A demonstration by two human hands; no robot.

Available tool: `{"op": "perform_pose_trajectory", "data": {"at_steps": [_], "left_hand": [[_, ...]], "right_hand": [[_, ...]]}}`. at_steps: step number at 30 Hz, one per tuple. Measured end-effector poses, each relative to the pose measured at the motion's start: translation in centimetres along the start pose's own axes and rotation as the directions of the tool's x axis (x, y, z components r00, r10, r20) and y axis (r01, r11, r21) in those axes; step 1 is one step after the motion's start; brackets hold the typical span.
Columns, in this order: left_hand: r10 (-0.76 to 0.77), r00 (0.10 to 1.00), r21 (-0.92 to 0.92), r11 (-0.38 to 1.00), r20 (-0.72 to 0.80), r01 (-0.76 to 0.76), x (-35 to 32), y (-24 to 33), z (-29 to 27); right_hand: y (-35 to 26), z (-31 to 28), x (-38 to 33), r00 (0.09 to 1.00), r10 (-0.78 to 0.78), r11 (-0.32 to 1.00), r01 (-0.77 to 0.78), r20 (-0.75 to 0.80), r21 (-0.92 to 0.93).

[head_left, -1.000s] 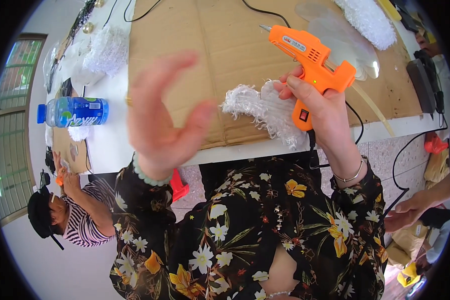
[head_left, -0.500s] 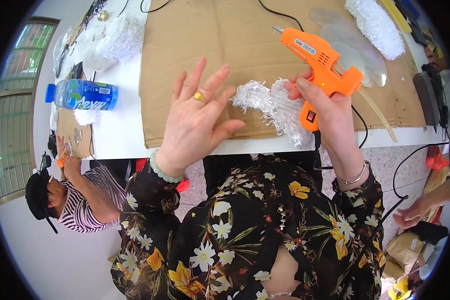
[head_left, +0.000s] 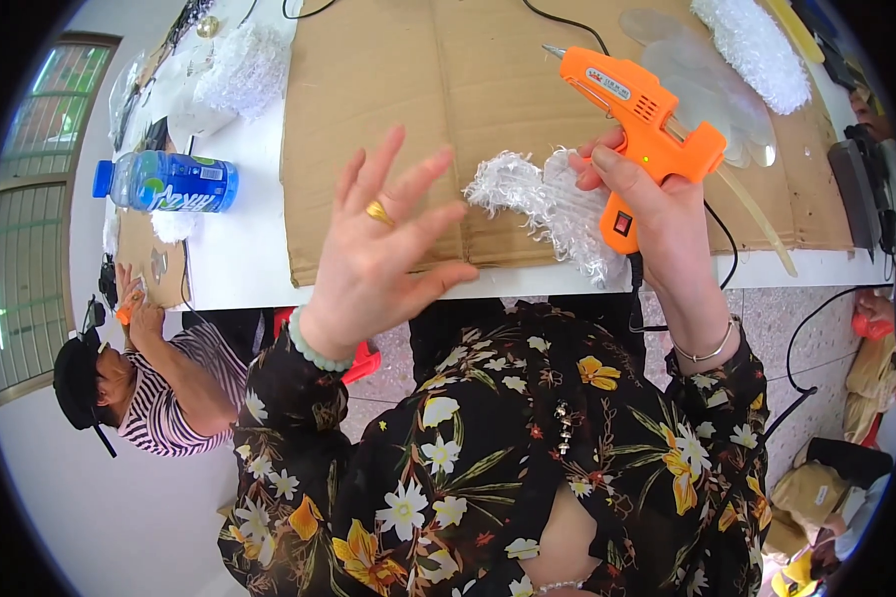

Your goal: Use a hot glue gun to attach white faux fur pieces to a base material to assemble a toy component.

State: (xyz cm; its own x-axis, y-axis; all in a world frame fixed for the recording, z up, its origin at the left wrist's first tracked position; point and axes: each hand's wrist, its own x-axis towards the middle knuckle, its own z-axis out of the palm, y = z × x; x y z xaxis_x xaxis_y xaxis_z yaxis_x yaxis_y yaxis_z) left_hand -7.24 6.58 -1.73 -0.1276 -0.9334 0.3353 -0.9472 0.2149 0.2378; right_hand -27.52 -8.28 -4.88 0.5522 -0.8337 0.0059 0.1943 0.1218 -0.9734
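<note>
1. Right hand (head_left: 657,214): closed round the grip of an orange glue gun (head_left: 642,114), nozzle pointing up-left, away from the person. Gun is held above the cardboard, not touching it. Its black cord drops off the table edge just beside the wrist.
2. Same hand's fingertips also pinch a white fluffy trim piece (head_left: 553,204). It hangs left of the gun, over the front edge of the cardboard sheet (head_left: 438,90).
3. Left hand (head_left: 383,249): open, fingers spread, palm away from the camera, holding nothing. Raised in the air over the cardboard's front edge, just left of the trim, not touching it. Gold ring on one finger, pale bead bracelet at the wrist.
4. Step in hand, my read: between glue passes. Gun is lifted and the nozzle is off the work.
5. Next move calls for: free hand to steady the trim, nozzle turned back toward it, fingers kept off the hot tip.
6. Further out: cardboard covers most of the white table (head_left: 239,259). Clear plastic petal shapes (head_left: 712,85) and another white fluffy strip (head_left: 757,50) lie behind the gun.
7. Far left on the table: blue-capped bottle (head_left: 164,182) on its side, more white fluff (head_left: 239,65) behind it.
8. Another person in a striped top (head_left: 169,383) works below left, well apart.
</note>
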Motion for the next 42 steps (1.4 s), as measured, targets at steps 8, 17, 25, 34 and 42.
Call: {"op": "perform_pose_trajectory", "data": {"at_steps": [8, 17, 25, 34, 42], "left_hand": [[-0.013, 0.991, 0.141, 0.990, 0.134, -0.006, 1.1, 0.0, 1.2], [0.071, 0.985, -0.067, 0.996, 0.157, -0.061, 3.4, -2.2, 1.7], [-0.462, 0.835, -0.867, 0.496, -0.299, -0.036, 5.1, -1.5, 0.5], [-0.133, 0.902, -0.295, 0.955, -0.410, 0.007, 2.8, 0.0, 2.6], [0.245, 0.942, -0.159, 0.945, -0.230, -0.285, 3.0, 1.5, 4.4]], "right_hand": [[0.0, 0.0, 0.0, 1.000, 0.010, 1.000, -0.010, -0.005, -0.012], [0.3, 0.1, 0.6, 1.000, 0.000, 1.000, 0.000, -0.002, -0.015], [-1.0, -0.5, 0.0, 0.981, -0.195, 0.956, 0.189, 0.003, 0.222], [-2.1, -2.7, -1.7, 0.976, -0.214, 0.973, 0.210, 0.037, 0.094], [-2.8, -5.1, -2.9, 0.974, 0.107, 0.944, -0.037, 0.200, -0.326]]}}
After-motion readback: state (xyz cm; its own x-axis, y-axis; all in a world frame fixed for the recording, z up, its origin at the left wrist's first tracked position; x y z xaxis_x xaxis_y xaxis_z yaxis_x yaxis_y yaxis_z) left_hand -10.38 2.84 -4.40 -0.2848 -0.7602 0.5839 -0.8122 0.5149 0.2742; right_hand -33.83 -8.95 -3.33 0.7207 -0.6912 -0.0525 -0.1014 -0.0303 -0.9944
